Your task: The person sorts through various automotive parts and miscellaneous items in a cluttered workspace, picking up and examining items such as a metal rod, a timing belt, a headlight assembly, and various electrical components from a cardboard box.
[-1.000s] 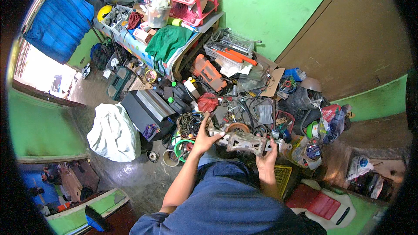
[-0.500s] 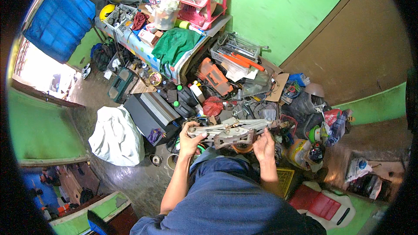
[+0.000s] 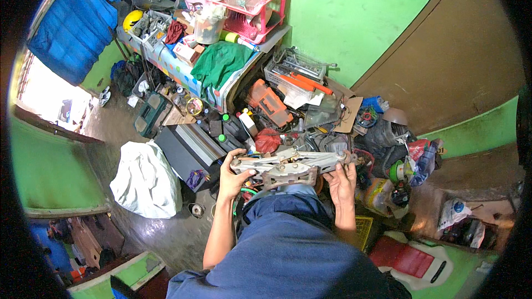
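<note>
A grey metal scissor jack (image 3: 299,167), folded nearly flat and worn, lies crosswise in front of my body. Its left end is gripped by my left hand (image 3: 230,180), with the thumb on the near side and the fingers curled over the far side. My right hand (image 3: 340,186) holds the other end, fingers pointing up against it near the screw end. Beneath the jack, part of the clutter on the floor is hidden.
Left of me are a black box with a ribbed silver panel (image 3: 191,152) and a white cloth-like bundle (image 3: 145,180). Ahead lie dark bottles with green caps (image 3: 224,139), an orange tool case (image 3: 269,102) and a grey crate (image 3: 293,69). A cluttered table (image 3: 221,96) stands beyond.
My right hand has moved up and closed in on the jack's right end, where its fingers were more extended before. The jack and my left hand have shifted slightly left in the picture.
</note>
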A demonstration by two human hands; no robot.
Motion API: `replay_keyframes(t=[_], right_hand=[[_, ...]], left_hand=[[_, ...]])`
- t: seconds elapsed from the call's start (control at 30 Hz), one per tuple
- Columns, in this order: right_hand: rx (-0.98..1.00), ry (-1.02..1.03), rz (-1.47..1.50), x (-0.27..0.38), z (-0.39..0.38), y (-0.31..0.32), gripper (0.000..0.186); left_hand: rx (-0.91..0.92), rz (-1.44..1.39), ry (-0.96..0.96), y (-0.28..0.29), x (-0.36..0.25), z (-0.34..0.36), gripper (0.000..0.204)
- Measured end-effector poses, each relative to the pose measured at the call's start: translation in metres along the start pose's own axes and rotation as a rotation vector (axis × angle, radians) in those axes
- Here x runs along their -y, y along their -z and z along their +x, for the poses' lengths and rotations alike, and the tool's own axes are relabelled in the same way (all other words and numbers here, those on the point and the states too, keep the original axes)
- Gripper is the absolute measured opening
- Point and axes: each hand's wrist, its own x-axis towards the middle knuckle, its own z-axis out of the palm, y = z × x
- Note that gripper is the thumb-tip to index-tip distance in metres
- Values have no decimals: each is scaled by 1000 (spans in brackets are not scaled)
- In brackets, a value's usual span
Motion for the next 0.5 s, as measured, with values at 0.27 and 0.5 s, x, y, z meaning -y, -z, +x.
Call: replay_keyframes(t=[0.27, 0.5], right_hand=[[-157, 127, -70, 12, 3, -18, 101], [-159, 90, -97, 1, 15, -7, 72]], left_hand=[[123, 21, -11, -12, -31, 16, 94], [51, 122, -58, -16, -31, 34, 91]])
